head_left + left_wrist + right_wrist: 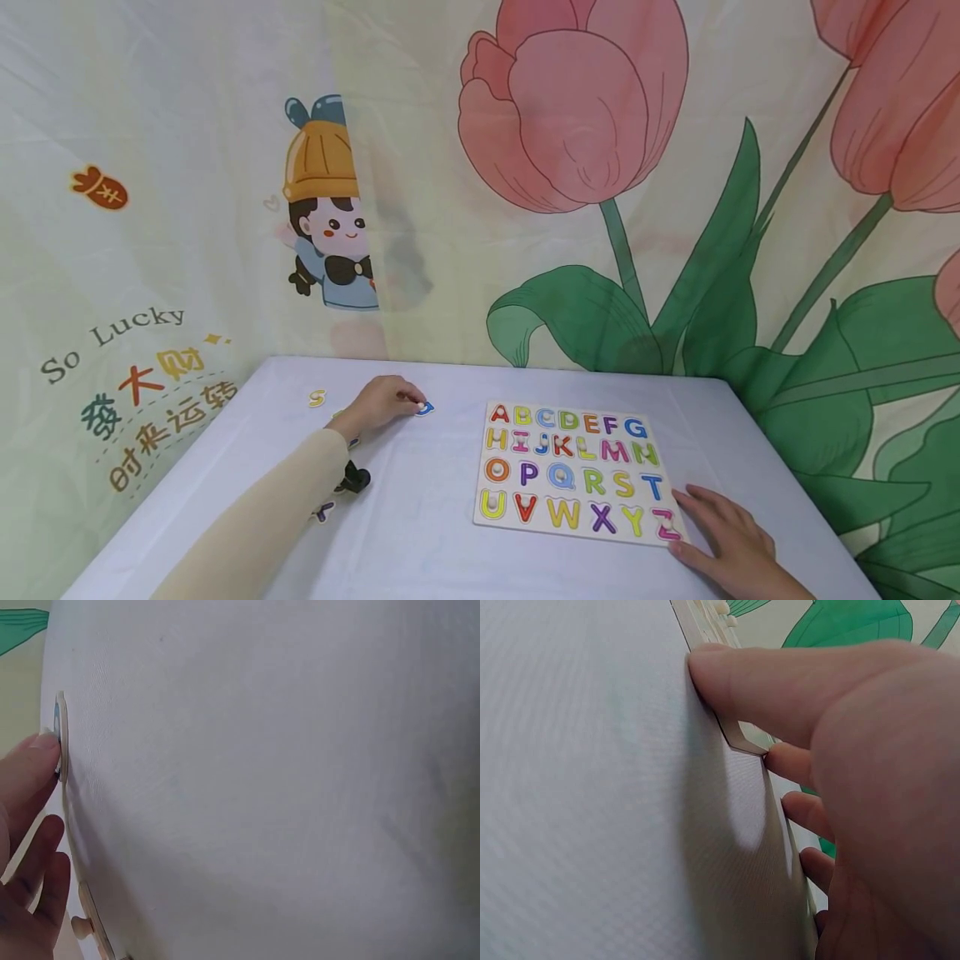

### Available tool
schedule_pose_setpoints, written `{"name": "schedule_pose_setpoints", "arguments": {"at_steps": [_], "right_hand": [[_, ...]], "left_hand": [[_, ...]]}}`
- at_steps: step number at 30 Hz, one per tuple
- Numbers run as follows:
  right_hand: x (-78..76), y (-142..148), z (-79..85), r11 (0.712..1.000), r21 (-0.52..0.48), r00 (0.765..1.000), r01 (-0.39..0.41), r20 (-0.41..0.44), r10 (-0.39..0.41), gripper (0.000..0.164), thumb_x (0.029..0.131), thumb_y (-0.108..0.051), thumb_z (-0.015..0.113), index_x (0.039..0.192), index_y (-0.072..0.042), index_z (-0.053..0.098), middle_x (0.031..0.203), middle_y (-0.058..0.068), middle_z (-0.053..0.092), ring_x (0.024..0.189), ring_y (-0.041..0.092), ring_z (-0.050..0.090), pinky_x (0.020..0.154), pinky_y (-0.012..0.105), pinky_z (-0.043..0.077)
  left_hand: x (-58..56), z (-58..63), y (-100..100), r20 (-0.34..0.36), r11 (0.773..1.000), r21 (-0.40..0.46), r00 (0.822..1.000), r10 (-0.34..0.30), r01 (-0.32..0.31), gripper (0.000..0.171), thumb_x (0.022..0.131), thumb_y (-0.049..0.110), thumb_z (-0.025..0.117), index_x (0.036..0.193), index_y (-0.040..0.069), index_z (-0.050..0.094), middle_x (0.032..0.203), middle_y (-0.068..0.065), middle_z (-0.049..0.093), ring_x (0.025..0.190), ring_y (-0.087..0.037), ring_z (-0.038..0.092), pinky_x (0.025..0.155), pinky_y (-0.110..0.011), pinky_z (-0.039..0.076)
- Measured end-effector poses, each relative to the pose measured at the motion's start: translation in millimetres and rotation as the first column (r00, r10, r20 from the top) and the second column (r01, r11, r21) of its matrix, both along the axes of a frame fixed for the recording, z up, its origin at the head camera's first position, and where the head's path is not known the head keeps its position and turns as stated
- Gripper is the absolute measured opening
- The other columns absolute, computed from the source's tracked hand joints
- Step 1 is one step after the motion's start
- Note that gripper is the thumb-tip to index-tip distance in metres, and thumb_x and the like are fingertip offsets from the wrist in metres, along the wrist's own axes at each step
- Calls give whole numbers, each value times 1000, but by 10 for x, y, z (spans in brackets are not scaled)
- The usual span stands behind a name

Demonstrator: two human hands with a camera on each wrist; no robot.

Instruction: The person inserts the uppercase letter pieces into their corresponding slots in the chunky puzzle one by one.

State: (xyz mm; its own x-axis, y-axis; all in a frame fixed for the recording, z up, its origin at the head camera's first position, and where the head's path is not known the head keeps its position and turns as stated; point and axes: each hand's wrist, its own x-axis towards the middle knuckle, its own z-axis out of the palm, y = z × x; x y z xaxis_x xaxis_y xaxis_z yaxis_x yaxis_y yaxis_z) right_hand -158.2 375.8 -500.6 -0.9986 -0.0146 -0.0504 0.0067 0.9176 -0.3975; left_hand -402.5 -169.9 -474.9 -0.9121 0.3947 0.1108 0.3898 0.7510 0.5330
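My left hand (384,402) pinches a flat blue letter piece (425,408) with a pale edge between thumb and fingertips, over the left half of the table. Side-on in the left wrist view, this piece (62,754) shows as a thin upright disc by the thumb; the letter's shape is mostly hidden. At the lower right corner of the alphabet puzzle board (480,500), my right hand (727,542) rests with its thumb on the near edge and fingers along the right side. Colourful letters from A to Z fill the board, several with small knobs.
Loose letter pieces lie left of the board: a yellow S (317,398) near the back and a purple Y (323,512) nearer me. A black object (356,477) sits partly behind the left sleeve. A printed curtain (420,333) hangs along the white table's (420,533) far edge.
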Motion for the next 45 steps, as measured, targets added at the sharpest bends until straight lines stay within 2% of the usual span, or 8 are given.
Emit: {"name": "schedule_pose_setpoints", "arguments": {"at_steps": [4, 7, 12, 17, 32, 37, 42, 45], "right_hand": [[-2, 1, -1, 1000, -10, 1000, -5, 2, 5, 87, 93, -63, 72, 158, -9, 48, 160, 27, 33, 134, 60, 29, 93, 92, 25], [-2, 0, 1, 1000, -17, 1000, -9, -1, 9, 87, 93, -62, 71, 158, -9, 48, 160, 27, 32, 134, 61, 29, 93, 92, 25], [1, -3, -2, 1000, -14, 1000, -6, -5, 6, 88, 93, -63, 71, 158, -8, 48, 160, 27, 32, 134, 61, 29, 92, 92, 26], [14, 1, -20, 1000, -14, 1000, -8, -13, 8, 87, 94, -61, 71, 157, -7, 48, 159, 28, 33, 133, 62, 29, 91, 91, 27], [9, -7, -6, 1000, -10, 1000, -4, -8, 4, 88, 94, -62, 71, 158, -8, 46, 160, 28, 32, 135, 62, 27, 92, 92, 26], [8, -5, -4, 1000, -4, 1000, -1, -3, 1, 88, 94, -63, 71, 158, -8, 47, 160, 28, 33, 135, 61, 29, 93, 91, 27], [13, 3, -19, 1000, -24, 1000, -6, -14, 6, 87, 94, -59, 73, 158, -6, 46, 159, 29, 32, 135, 62, 27, 92, 91, 26], [12, 3, -28, 1000, -26, 1000, -7, -17, 7, 87, 94, -59, 72, 158, -6, 47, 159, 29, 32, 134, 62, 27, 91, 92, 26]], "left_hand": [[30, -24, 13, -2, 999, 12, 999, 48, -48, 22, 95, 18, 82, 117, 15, 80, 103, 4, 74, 97, -18, 62, 97, -47, 50], [73, -42, 40, -26, 993, 34, 993, 116, -115, 20, 94, 20, 83, 113, 13, 80, 98, 2, 73, 94, -19, 62, 94, -44, 49], [185, -59, 127, -61, 972, 90, 973, 222, -216, 16, 90, 21, 87, 100, 10, 80, 90, 0, 71, 88, -20, 60, 87, -42, 48], [278, -67, 250, -63, 948, 120, 951, 303, -294, 18, 88, 22, 89, 97, 9, 80, 89, -3, 72, 89, -23, 61, 87, -42, 45], [354, -127, 347, 111, 858, 244, 892, 439, -452, 11, 92, 19, 85, 100, 12, 83, 96, -4, 76, 97, -26, 62, 94, -46, 45], [338, -144, 375, 67, 864, 249, 898, 435, -437, 10, 93, 19, 83, 100, 12, 84, 97, -4, 77, 99, -27, 65, 98, -50, 44], [291, -124, 516, 19, 888, 257, 921, 390, -382, 9, 93, 21, 84, 100, 15, 84, 104, -5, 76, 102, -27, 65, 97, -48, 48], [267, -64, 681, 43, 897, 277, 936, 348, -346, 8, 93, 22, 85, 100, 18, 85, 104, -2, 75, 100, -25, 62, 94, -44, 48]]}}
